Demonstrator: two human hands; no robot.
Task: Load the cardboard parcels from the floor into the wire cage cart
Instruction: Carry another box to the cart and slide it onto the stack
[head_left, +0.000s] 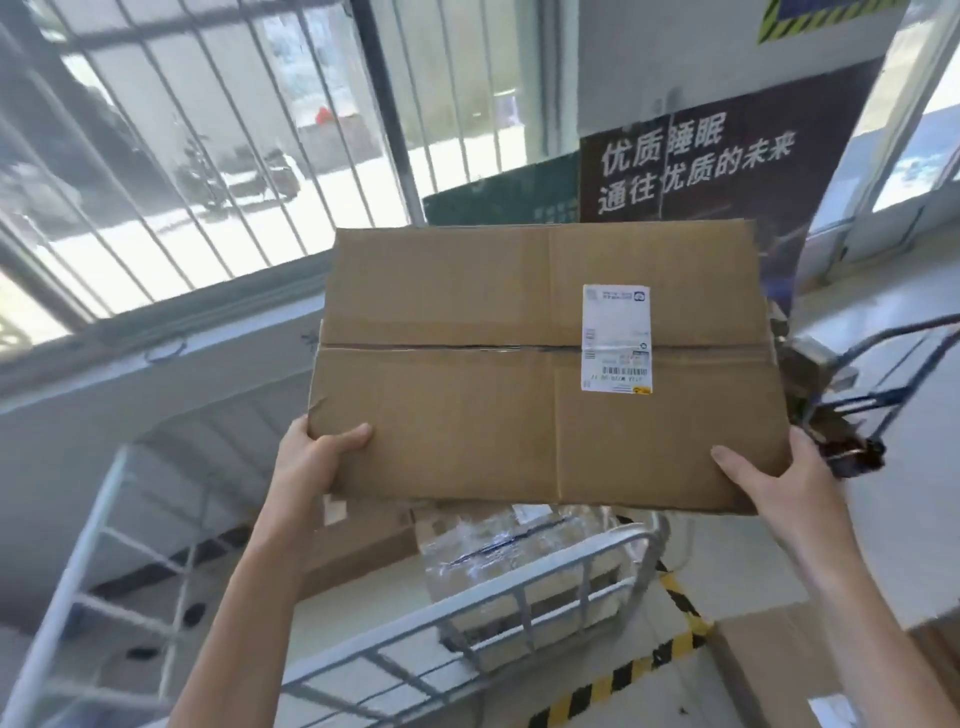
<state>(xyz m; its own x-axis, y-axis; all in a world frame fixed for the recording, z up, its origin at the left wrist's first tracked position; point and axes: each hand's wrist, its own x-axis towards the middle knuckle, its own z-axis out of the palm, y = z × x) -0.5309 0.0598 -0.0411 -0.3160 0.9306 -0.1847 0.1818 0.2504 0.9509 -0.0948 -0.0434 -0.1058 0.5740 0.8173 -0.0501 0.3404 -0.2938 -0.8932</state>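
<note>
A large flat cardboard parcel (467, 374) with a white shipping label hangs in the air above the wire cage cart (519, 587). My left hand (317, 462) grips its near left corner, thumb on top. Gripping the near right corner is my right hand (774, 483). Inside the cart, below the held parcel, lie a tape-wrapped parcel (519, 551) and a brown box (363, 540). The held parcel hides most of the cart's far side.
A barred window (182, 156) and a low sill run along the left. A dark poster board (717, 156) leans against the back wall. At right stands a blue hand truck (872, 384). Another cardboard box (795, 670) sits on the floor, lower right, by yellow-black floor tape (649, 665).
</note>
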